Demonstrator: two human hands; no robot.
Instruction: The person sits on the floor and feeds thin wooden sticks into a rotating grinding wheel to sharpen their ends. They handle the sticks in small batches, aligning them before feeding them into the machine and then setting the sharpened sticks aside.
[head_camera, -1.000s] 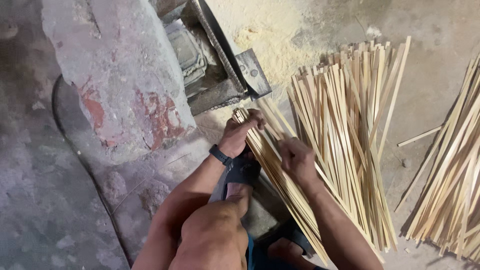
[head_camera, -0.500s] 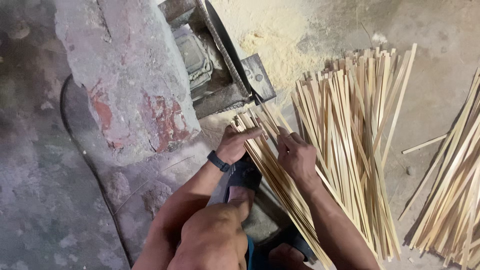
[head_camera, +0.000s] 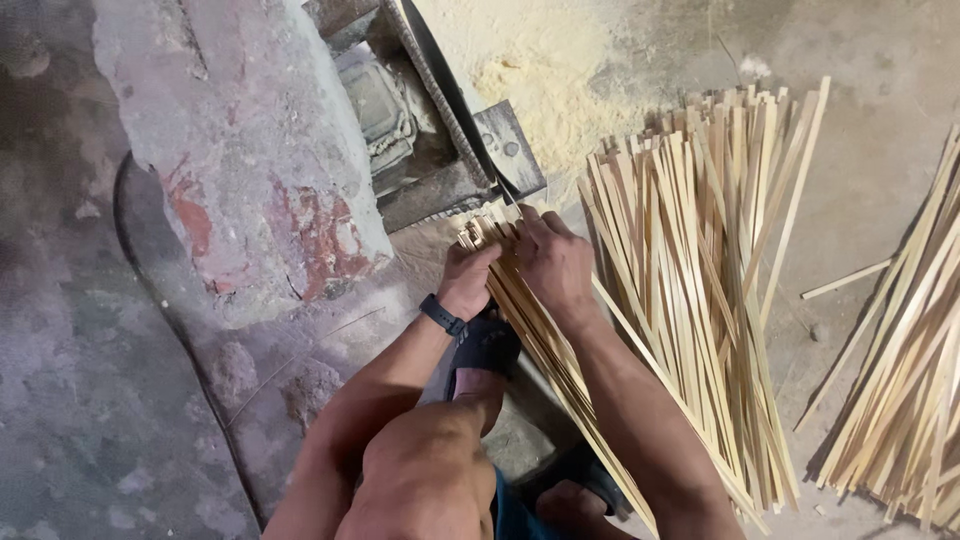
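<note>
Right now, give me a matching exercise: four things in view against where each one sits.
Things:
1. left hand
2. right hand
3. sawdust heap
4. loose strip pile

Places:
A. far right edge of the floor
B. on top of the held strip bundle
C. behind the grey machine
D. at the bundle's near-machine end, by the wristband

Pairs: 1-D, 2-B, 3-C, 4-A

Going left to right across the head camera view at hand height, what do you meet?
Painted concrete block → left hand → right hand, both on the held bundle of bamboo strips → fanned strip pile → second strip pile.
</note>
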